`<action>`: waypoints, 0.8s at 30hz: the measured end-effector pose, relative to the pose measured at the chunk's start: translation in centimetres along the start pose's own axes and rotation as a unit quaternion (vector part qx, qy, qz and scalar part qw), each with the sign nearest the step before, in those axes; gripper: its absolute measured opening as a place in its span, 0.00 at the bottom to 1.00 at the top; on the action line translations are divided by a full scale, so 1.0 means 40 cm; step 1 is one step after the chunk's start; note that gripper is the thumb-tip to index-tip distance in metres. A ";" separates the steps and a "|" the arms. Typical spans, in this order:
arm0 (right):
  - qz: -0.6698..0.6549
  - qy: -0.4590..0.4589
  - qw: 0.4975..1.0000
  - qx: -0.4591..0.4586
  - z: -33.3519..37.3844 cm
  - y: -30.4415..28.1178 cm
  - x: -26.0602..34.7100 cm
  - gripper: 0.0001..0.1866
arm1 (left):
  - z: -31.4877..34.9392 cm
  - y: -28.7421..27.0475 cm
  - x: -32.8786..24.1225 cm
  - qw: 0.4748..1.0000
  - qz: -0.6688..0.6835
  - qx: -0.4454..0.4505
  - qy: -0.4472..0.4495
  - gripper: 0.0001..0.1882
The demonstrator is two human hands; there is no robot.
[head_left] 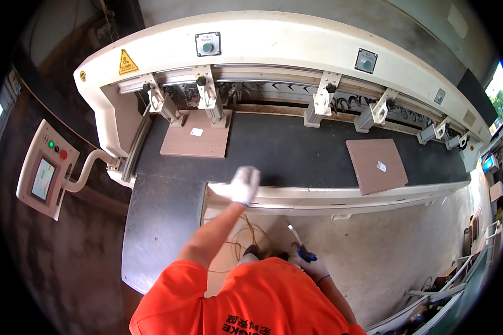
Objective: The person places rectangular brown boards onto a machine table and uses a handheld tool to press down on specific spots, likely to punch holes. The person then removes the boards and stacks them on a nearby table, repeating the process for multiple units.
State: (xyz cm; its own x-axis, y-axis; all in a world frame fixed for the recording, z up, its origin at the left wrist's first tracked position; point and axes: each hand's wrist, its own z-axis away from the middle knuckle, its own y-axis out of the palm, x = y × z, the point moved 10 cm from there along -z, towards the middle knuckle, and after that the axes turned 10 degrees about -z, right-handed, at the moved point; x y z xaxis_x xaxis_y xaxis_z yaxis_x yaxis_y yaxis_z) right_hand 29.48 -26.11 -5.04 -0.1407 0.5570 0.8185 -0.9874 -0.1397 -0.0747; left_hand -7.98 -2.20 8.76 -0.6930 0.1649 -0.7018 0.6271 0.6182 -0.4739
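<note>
My left hand (246, 185), in a white glove, is raised above the machine table's front edge, apart from the boards. It is blurred, and I cannot tell how its fingers are set. Low and close to my body, my gloved right hand (315, 268) is closed on a tool with a blue and black handle and a slim metal tip (294, 233), its tip pointing up and left. A brown board (194, 140) with a white label lies under two clamps at the left. A second labelled board (377, 162) lies askew at the right, overlapping the table's front edge.
A cream machine frame (279, 42) with green buttons spans the back, with several clamps (318, 103) below it. The dark table (285, 151) extends forward at the left. A control panel (46, 170) stands farther left. A yellow hose (250, 223) lies near my feet.
</note>
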 end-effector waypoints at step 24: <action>0.056 0.016 0.998 -0.024 -0.093 0.116 0.199 0.23 | -0.267 -0.057 0.382 0.854 -0.451 0.229 -0.122 0.42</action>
State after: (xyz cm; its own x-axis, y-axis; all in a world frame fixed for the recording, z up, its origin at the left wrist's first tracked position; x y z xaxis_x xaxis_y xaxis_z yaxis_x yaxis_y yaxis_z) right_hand 23.50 -19.26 -0.98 -0.2517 0.5655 0.7854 -0.9676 -0.1629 -0.1928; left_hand -23.80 7.11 4.79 -0.9077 -0.4196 -0.0057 -0.0099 0.0351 -0.9993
